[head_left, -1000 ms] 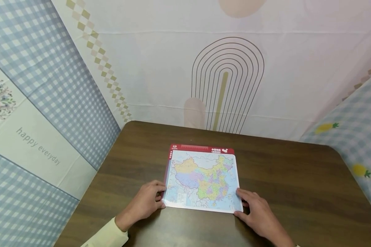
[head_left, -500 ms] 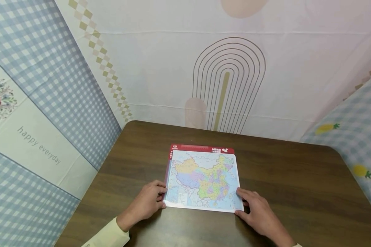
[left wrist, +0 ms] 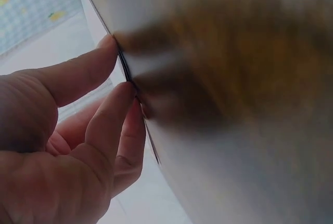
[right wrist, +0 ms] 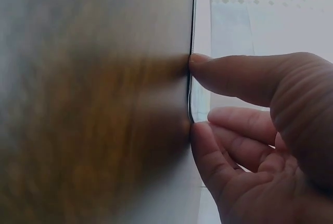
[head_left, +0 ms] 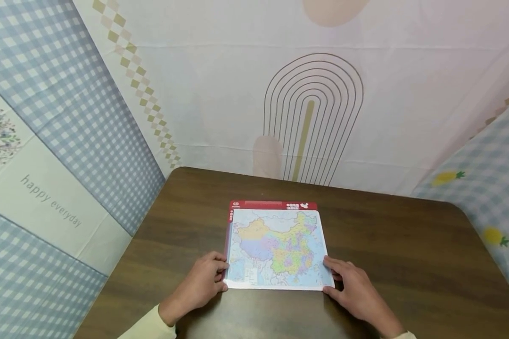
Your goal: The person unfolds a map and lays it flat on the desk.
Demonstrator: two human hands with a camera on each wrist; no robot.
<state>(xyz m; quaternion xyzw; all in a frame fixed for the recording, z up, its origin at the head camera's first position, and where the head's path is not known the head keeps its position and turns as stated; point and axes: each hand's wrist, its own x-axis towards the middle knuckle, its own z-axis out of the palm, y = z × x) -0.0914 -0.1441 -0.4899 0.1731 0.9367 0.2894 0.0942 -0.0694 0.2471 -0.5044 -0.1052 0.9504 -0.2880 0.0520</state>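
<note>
At left, the map board's [head_left: 275, 249] near left corner is pinched in the left grip [head_left: 200, 283]. The board is laid on the counter [head_left: 407, 235], its red band turned to the far side. At right, its near right corner is pinched in the right grip [head_left: 355, 288].

Soft, even light fills the head view, with glare along the map's [head_left: 275, 249] lower left corner and dull sheen on the tabletop [head_left: 271, 315]. Both wrist views blur the tabletop; the fingers [left wrist: 106, 117] look sharper.
</note>
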